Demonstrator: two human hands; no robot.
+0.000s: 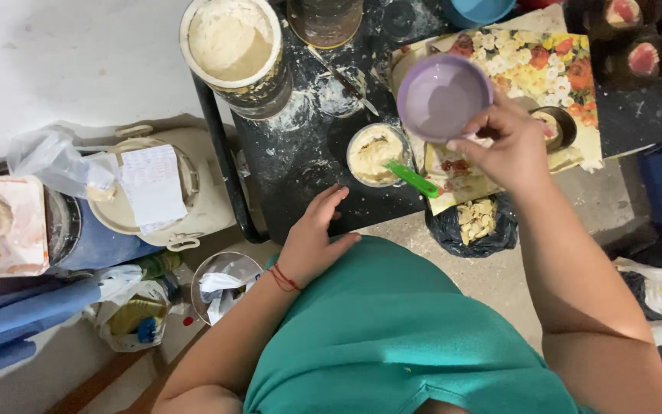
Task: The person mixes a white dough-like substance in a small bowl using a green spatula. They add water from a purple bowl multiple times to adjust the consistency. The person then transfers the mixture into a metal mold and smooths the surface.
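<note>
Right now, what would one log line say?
right hand: holds purple bowl | left hand: flat on black table | paste cup: between hands

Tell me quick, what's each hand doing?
Left hand: open, resting flat on the black table, holding nothing.
Right hand: closed on the purple bowl.

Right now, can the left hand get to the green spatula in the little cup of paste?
Probably yes: the left hand rests on the black table's edge, with bare tabletop before the green spatula.
</note>
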